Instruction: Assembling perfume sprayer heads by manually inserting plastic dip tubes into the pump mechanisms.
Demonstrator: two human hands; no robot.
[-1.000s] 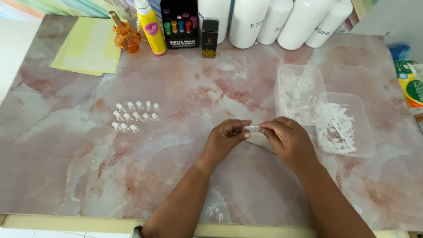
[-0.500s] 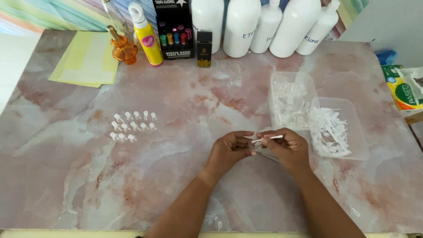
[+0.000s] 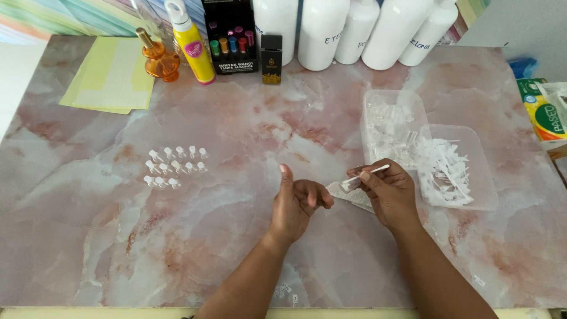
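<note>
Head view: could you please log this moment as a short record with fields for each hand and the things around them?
Surface: pink marbled table
Left hand: open, fingers loosely curled, holds nothing
Right hand: pinches a thin white stick
Right of hands: clear tray of white plastic pieces, second clear tray behind it
Left of hands: rows of small white caps
Back edge: white bottles, yellow spray bottle, amber bottle, yellow paper

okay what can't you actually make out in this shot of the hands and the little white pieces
Head view only:
- Right hand: its fingers cover most of the thin white stick.
- Left hand: curled fingers hide the palm.
- Small white pieces: too small to identify.
- White bottles: tops cut off by the frame's edge.
</note>
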